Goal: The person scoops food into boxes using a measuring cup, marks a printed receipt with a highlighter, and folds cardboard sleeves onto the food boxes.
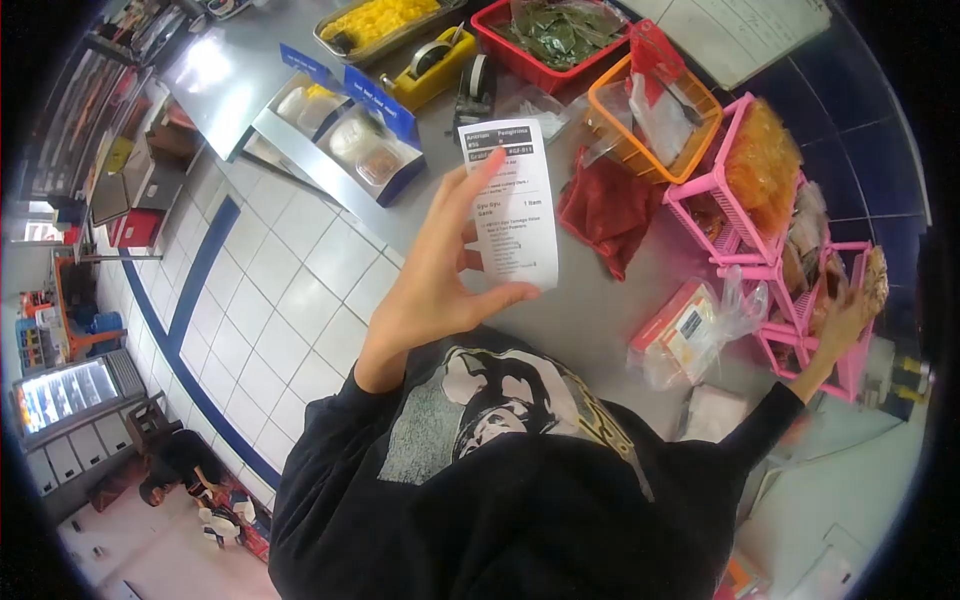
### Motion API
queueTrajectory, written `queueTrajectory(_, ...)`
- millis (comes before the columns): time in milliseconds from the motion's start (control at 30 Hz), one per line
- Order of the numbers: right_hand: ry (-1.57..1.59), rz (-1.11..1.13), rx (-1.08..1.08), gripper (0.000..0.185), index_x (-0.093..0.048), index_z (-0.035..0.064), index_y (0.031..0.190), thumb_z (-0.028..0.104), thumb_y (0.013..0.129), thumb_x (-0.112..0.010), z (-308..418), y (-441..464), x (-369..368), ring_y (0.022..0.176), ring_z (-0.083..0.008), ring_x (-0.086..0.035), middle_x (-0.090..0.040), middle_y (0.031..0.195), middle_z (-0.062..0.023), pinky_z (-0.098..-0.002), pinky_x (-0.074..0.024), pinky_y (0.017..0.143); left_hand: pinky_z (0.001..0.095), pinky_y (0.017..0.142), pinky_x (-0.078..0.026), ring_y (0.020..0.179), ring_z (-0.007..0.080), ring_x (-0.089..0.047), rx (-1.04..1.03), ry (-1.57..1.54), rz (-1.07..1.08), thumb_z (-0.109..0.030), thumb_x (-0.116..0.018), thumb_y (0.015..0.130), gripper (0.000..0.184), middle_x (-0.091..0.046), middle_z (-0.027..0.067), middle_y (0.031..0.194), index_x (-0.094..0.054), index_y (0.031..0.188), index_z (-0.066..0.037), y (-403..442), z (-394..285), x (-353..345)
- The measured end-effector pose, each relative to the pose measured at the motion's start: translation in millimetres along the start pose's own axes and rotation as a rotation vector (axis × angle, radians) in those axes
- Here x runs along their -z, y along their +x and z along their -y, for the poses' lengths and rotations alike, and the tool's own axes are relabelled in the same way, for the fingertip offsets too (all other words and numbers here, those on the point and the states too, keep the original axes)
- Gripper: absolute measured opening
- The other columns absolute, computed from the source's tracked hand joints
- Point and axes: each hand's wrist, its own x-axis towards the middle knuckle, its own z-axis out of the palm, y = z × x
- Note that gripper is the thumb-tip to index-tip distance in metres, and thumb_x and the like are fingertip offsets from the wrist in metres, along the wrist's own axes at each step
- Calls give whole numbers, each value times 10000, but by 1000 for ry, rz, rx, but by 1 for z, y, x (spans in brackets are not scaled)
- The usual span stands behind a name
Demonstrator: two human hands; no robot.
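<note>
My left hand [425, 265] is closed around a printed paper receipt [515, 215], held upright in front of me above the counter. The thumb and fingers grip the receipt's left and lower edges. My right hand [838, 312] reaches into a pink plastic basket [852, 368] at the far right. Packets and a crinkled brownish packet [877, 280] lie close to its fingers. The basket contents partly hide those fingers, so I cannot tell if they grip anything. A red cloth [612, 212] lies on the counter between the receipt and the pink baskets.
Other pink baskets [705, 190] stand along the right wall. Behind are an orange basket [650, 130], a red tray of leafy packets [490, 20] and a yellow tape dispenser [435, 75]. Food boxes [400, 170] sit at the counter's left edge. A white-and-red box [672, 325] lies nearer me.
</note>
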Motion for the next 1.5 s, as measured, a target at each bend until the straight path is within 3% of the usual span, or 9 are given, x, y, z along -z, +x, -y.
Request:
queueTrajectory(100, 223, -189, 121, 304, -613, 37, 1118, 287, 945, -616, 133, -9, 62, 911, -242, -669, -691, 1012, -117, -357, -508, 816, 363, 846, -605, 1279, 300, -464, 22, -53, 20, 50, -854, 599, 1092, -289, 130, 1444, -249, 1503, -57, -2, -2, 13)
queueTrajectory(300, 1295, 590, 210, 208, -595, 27, 1105, 35, 899, -613, 403, -57, 68, 881, -134, -654, -689, 997, -62, -254, -536, 719, 363, 828, -612, 1279, 299, -460, -16, -30, 9, 38, -856, 607, 1087, -281, 125, 1461, -255, 1506, -79, -11, -6, 56)
queueTrajectory(400, 1196, 613, 571, 192, -556, 5, 1052, 29, 885, -648, 519, -81, 40, 860, -132, -665, -704, 965, -73, -259, -525, 689, 357, 818, -615, 1256, 292, -485, 4, 56, -54, 36, -855, 612, 1087, -274, 121, 1476, -246, 1506, -69, -20, -9, 93)
queueTrajectory(500, 1093, 435, 744, 237, -537, 9, 1021, 47, 832, -675, 621, -95, 21, 760, -376, -675, -680, 835, -187, -408, -515, 626, 349, 811, -616, 1213, 286, -525, 12, 83, -263, 24, -861, 613, 1092, -281, 119, 1479, -237, 1506, -56, -35, -8, 144)
queueTrajectory(867, 568, 295, 1024, 113, -516, -14, 950, 25, 853, -557, 814, -137, -71, 724, -344, -709, -672, 703, -181, -402, -583, 571, 408, 870, -602, 1206, 302, -517, 59, 185, -669, 12, -848, 643, 1055, -324, 118, 1396, -238, 1502, -61, -91, 17, 264)
queueTrajectory(1100, 988, 647, 908, 392, -528, 21, 1213, 148, 858, -635, 724, -150, 23, 807, -410, -657, -664, 832, -229, -516, -521, 700, 388, 906, -574, 1167, 265, -545, 62, 130, -597, -2, -855, 644, 1051, -314, 151, 1447, -247, 1500, -35, -56, 21, 256)
queueTrajectory(1267, 1021, 959, 674, 228, -628, 27, 1069, 45, 862, -535, 545, -130, 34, 758, -284, -693, -687, 803, -149, -384, -543, 661, 403, 923, -553, 1243, 292, -478, 68, 172, -408, 3, -842, 655, 1032, -329, 126, 1449, -252, 1500, -64, -25, 28, 214)
queueTrajectory(1367, 982, 525, 165, 308, -627, 10, 1004, -49, 729, -500, 411, -85, 35, 751, -224, -663, -667, 783, -124, -344, -522, 672, 412, 965, -511, 1286, 312, -438, 19, 112, -281, 50, -800, 674, 1033, -209, 141, 1552, -213, 1517, -65, -10, 33, 194)
queueTrajectory(1500, 500, -137, -205, 199, -664, 71, 1045, 104, 868, -579, 201, -49, 25, 864, -277, -666, -696, 914, -117, -388, -504, 781, 401, 948, -513, 1256, 308, -461, 20, 94, -137, 76, -775, 667, 1020, -216, 154, 1540, -244, 1518, -109, 13, 43, 180)
